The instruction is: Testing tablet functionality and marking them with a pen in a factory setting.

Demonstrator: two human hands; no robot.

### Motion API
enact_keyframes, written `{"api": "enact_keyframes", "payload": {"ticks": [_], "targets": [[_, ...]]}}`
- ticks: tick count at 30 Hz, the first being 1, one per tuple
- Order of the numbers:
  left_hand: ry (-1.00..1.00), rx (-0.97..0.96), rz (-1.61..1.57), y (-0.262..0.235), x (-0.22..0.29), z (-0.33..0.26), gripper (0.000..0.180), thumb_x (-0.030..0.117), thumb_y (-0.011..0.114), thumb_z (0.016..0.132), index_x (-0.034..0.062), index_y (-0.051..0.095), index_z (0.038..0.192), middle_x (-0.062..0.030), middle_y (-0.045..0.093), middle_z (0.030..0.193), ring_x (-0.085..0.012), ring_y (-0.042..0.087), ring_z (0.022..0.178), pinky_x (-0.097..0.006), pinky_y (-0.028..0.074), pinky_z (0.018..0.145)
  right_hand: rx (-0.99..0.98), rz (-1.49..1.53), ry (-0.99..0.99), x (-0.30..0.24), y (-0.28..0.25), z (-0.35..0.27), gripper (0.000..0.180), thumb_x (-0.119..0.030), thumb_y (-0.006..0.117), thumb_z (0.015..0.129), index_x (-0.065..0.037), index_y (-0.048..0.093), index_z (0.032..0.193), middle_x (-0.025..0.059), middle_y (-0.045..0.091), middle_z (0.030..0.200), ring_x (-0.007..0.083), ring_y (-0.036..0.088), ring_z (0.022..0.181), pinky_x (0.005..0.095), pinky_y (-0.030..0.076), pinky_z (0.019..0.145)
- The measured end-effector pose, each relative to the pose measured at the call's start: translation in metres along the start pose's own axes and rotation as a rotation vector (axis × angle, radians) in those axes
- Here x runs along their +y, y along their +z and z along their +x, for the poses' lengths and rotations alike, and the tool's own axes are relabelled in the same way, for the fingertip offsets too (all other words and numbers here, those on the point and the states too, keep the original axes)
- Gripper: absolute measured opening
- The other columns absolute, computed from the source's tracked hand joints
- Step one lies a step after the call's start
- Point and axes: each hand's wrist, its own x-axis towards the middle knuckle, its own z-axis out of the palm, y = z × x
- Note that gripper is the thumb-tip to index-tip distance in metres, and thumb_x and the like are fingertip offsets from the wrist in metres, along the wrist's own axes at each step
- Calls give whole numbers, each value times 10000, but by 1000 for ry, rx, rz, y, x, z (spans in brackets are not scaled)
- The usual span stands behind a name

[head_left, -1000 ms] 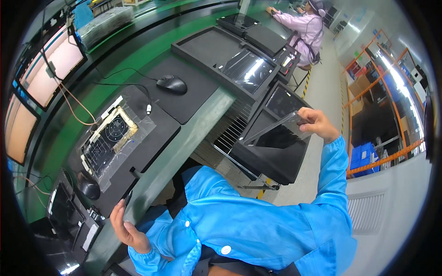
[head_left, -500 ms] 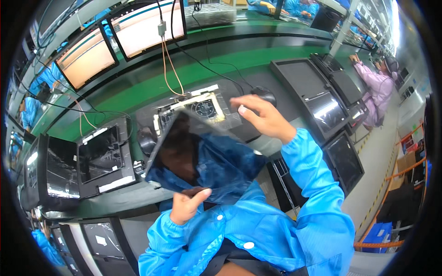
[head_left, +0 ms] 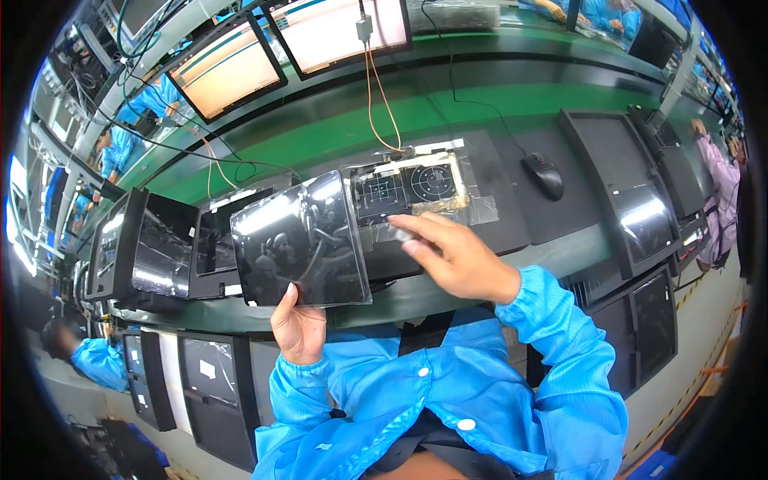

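Observation:
My left hand (head_left: 299, 330) grips the lower edge of a glossy black display panel (head_left: 300, 248), thumb on its face. The panel is tilted, and clear film shows along its right edge. Bright reflections cross its surface. To its right, my right hand (head_left: 460, 260) hovers with index finger and thumb apart, by the front edge of a test fixture (head_left: 464, 172). A small greyish blur sits between those fingertips; I cannot make out what it is. The fixture carries round and square target patterns in a pale taped frame, with an orange cable running up from it.
A black mouse (head_left: 544, 174) lies on a dark mat right of the fixture. Black trays with panels (head_left: 640, 220) stand farther right, more black panels (head_left: 164, 248) at left. Two lit monitors (head_left: 344, 32) stand behind the green bench (head_left: 480, 112). Co-workers sit around.
The panel has swung up and left, away from my body, in my left hand. My right hand has come down to the fixture's front edge. The view has shifted left.

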Motion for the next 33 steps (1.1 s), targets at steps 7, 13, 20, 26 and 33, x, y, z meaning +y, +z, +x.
{"api": "enact_keyframes", "payload": {"ticks": [7, 13, 20, 26, 33], "targets": [[22, 8, 57, 5, -2, -7, 288, 15, 596, 1010, 23, 662, 1290, -127, 724, 1278, -280, 671, 1223, -475, 502, 1141, 28, 104, 4, 0, 14, 11, 220, -109, 703, 995, -21, 687, 1196, 98, 720, 1010, 182, 703, 880, 308, 553, 764], [20, -7, 91, 6, -5, -12, 308, 17, 602, 1007, 19, 651, 1310, -131, 711, 1302, -283, 666, 1233, -480, 499, 1140, 15, 28, -26, 1, 11, 7, 209, -135, 701, 983, -29, 697, 1163, 122, 722, 1015, 253, 712, 891, 359, 559, 760], [23, 23, 157, 3, -10, -13, 339, 25, 602, 1009, 21, 623, 1347, -128, 700, 1324, -280, 666, 1237, -477, 500, 1134, -25, -13, -26, 0, 5, 0, 192, -161, 681, 977, -30, 697, 1116, 150, 726, 1023, 347, 714, 915, 435, 567, 773], [-90, -37, 253, 10, -7, -13, 321, 45, 583, 1016, -4, 628, 1331, -143, 698, 1330, -289, 657, 1253, -463, 498, 1133, -137, -137, -104, -1, -10, 3, 185, -105, 701, 963, -14, 702, 1124, 143, 722, 1033, 328, 707, 931, 387, 561, 804], [-25, -54, 205, 45, -52, -1, 290, 62, 622, 1022, 9, 644, 1307, -119, 701, 1313, -277, 663, 1232, -468, 506, 1107, 611, -591, -445, 9, -12, 6, 181, -125, 788, 839, -65, 653, 943, 89, 635, 869, 315, 632, 813, 393, 498, 706]]}}
